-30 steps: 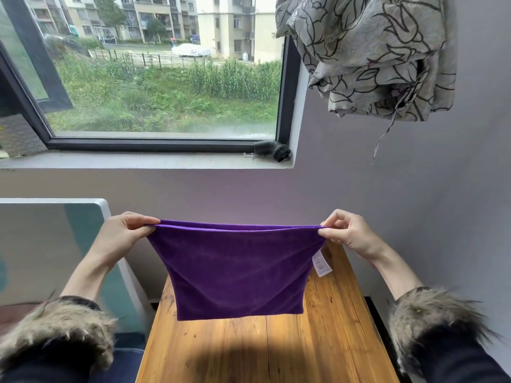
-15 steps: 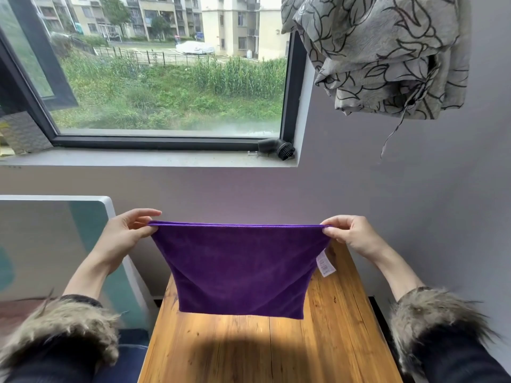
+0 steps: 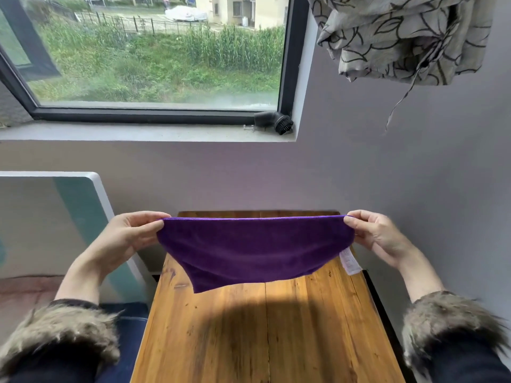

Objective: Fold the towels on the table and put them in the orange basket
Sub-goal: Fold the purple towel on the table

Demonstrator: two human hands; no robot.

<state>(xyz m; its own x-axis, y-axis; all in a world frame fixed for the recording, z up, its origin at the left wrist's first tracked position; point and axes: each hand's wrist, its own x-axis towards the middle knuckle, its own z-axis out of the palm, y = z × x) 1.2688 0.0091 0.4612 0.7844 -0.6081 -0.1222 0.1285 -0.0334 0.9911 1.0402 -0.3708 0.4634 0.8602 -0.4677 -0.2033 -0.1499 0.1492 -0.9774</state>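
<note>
Hands (image 3: 124, 239) (image 3: 378, 236) pinch purple towel's (image 3: 254, 252) top corners.

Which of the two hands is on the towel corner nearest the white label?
The right hand: it pinches the purple towel at the corner where the white label hangs just below. The left hand pinches the opposite, unlabelled corner.

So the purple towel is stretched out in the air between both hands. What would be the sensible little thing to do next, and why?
Probably lower the purple towel flat onto the wooden table for another fold. The left hand and right hand pinch its top corners, it hangs taut above the bare wood, and no basket is in view.
</note>
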